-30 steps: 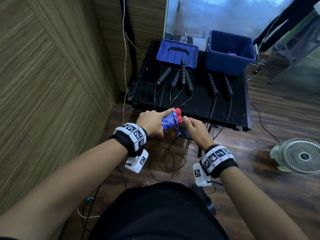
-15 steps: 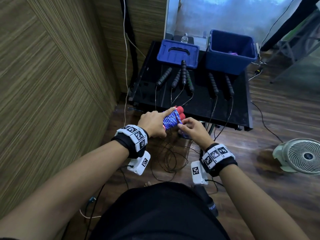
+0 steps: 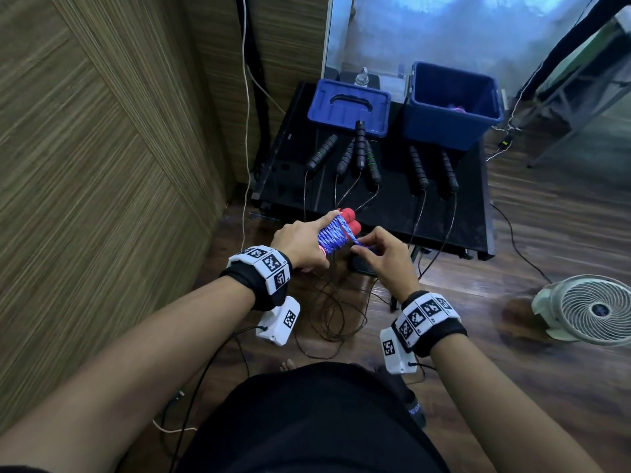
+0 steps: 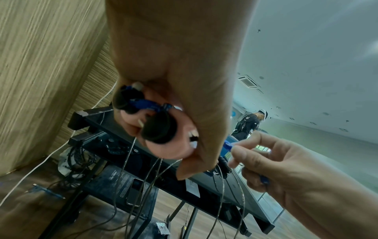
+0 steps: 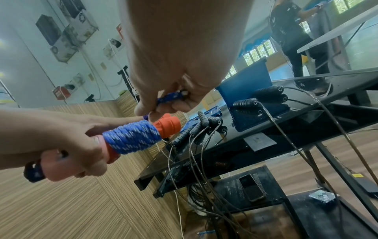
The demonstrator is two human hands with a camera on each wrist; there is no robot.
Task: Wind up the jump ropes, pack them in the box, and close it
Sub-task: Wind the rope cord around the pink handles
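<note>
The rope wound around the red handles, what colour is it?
Blue rope with white flecks; the right wrist view shows it best.

Blue rope (image 3: 333, 237) flecked with white is wrapped round a pair of orange-red handles (image 3: 351, 220), their end caps black in the left wrist view, and the loose blue end (image 5: 169, 97) shows the same white fleck. Up on the glossy black bench (image 3: 392, 206) lie black ribbed handles (image 3: 418, 170), one with green rings (image 3: 371, 163), beside a deep blue box (image 3: 450, 128) with something pink inside and its matching blue lid (image 3: 348, 109). Wristbands (image 3: 264, 266) carry black-and-white square codes, the wall (image 3: 102, 165) is striped olive-tan wood grain, the floor (image 3: 546, 233) dark brown planks, the fan (image 3: 594, 310) pale cream.
</note>
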